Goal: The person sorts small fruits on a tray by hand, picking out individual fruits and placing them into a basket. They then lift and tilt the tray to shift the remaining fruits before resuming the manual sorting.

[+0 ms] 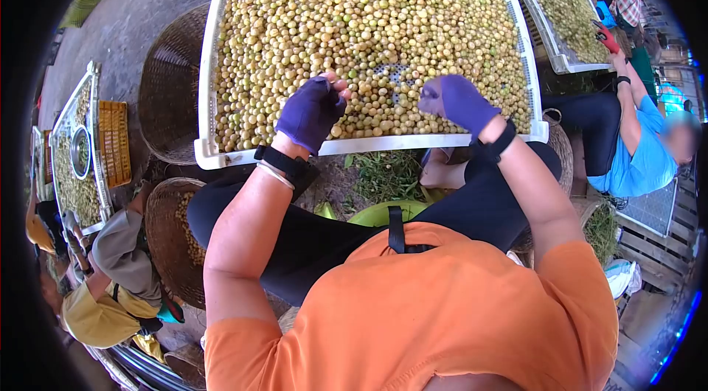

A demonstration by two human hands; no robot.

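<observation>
Head view, looking down over an orange shirt and black trousers at a big white slatted tray [209, 89] packed with small yellow-green round fruit [369, 15], one layer deep, with a bare patch of mesh showing near the tray's near edge between the hands. Left hand [311, 112] in a purple fingerless glove, black band and a thin bracelet at the wrist, sits over the fruit by the near rim, fingers curled in with bare fingertips pinched together at the top; probably on a single fruit, but it's too small to tell. Right hand [459, 102], same purple glove, black wrist strap, hovers over the fruit just right of the bare patch, fingers bunched and bent down, touching or nearly touching the pile; whether it holds anything can't be told. Hands are near each other, apart, both over the near edge of the tray. Woven basket [171, 81] lies left of the tray, another basket [171, 243] with some fruit in it by the left knee. A second tray of fruit [564, 11] sits upper right. A person in a blue shirt [640, 159] sits at right, another person in yellow [96, 313] at lower left beside a third tray [74, 162]. Green leaves [383, 173] on the ground under the tray edge.
</observation>
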